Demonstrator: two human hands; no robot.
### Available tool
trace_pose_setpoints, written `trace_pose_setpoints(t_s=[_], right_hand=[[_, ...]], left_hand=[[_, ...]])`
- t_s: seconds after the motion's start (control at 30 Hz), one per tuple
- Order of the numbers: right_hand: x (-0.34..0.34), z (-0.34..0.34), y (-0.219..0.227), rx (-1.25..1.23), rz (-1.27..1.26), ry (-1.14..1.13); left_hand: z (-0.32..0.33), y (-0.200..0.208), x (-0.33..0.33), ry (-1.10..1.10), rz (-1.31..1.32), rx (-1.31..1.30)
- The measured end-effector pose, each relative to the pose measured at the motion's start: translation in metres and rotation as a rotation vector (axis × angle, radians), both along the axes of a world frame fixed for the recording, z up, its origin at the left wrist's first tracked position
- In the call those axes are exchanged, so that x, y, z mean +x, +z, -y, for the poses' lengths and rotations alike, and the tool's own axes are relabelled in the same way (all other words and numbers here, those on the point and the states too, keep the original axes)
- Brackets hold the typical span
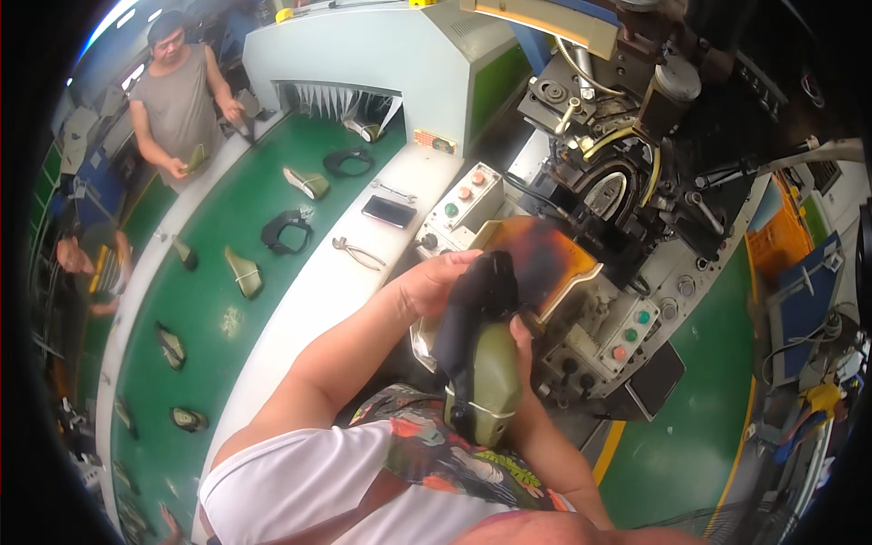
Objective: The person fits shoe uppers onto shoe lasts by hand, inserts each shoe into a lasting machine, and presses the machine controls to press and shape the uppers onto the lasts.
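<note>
An olive-green shoe last (495, 377) with a black fabric shoe upper (465, 331) along its side is held in front of my body, close to the machine. My left hand (438, 283) has its fingers closed on the top end of the black upper. On the other side my right hand (521, 341) holds the green last, its thumb showing and its other fingers hidden behind. Just beyond both hands is the machine's tray (536, 263), orange-brown with a dark stain.
A lasting machine (604, 195) with button boxes stands ahead. To my left, a green conveyor (300, 272) carries several lasts and black uppers beneath a grey tunnel (363, 54). Pliers (359, 254), a phone (389, 212) and a wrench (392, 192) lie on the white ledge. Two people work across the conveyor.
</note>
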State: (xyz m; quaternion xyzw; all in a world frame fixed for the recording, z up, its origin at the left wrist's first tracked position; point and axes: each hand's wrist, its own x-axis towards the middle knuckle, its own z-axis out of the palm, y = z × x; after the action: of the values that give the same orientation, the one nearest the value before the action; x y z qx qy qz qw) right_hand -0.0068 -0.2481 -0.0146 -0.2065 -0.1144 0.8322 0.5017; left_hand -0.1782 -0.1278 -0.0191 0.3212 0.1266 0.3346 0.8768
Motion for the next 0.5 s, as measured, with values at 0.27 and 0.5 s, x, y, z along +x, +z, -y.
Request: trace_pose_setpoints(t_s=[0.27, 0.5], right_hand=[[-0.008, -0.009, -0.015, 0.144, 0.338, -0.155], [-0.033, -0.006, 0.010, 0.288, 0.758, -0.466]], left_hand=[[-0.021, 0.025, -0.008, 0.076, -0.200, 0.064], [-0.002, 0.054, 0.010, 0.582, -0.880, 0.821]])
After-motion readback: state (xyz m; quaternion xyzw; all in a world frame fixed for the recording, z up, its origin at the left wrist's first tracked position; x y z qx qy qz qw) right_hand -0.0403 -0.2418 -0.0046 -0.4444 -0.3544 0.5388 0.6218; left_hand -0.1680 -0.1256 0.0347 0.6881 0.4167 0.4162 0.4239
